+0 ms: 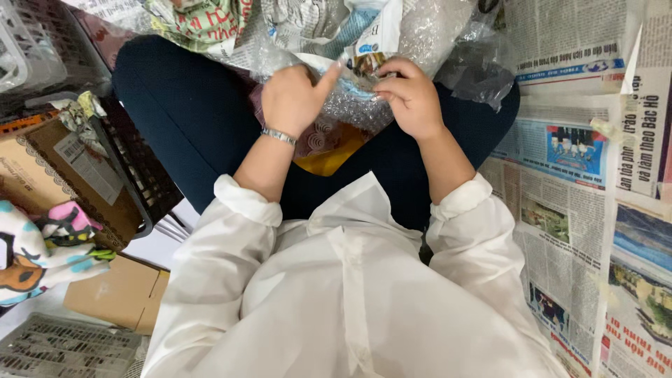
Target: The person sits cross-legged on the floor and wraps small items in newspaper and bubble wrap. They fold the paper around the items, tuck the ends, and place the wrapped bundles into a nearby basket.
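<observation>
Pinching at the top of a bubble-wrap bundle [350, 112], both hands are working over the lap. Left hand [294, 98] is curling its fingers [327, 75] against the wrap's upper edge, index finger stretched up and rightward, the rest folded; a silver bracelet [278, 136] is sitting on the wrist. Right hand [413, 98] is closing its fingers [388, 70] tight on the same edge, thumb and forefinger nipping the plastic just beside the left fingertip. Whether the left is truly gripping or only pressing cannot be told.

Bundle is lying on dark trousers, long axis running toward and away from the body, top end pointing away; an orange-yellow item [329, 150] is showing through at the near end. A white and blue printed packet [374, 35] is sticking up behind the hands amid clear plastic. Newspaper sheets [574, 175] are covering the floor at right. A brown cardboard box [49, 175] with a white label is resting at left, beside a black crate [140, 175].
</observation>
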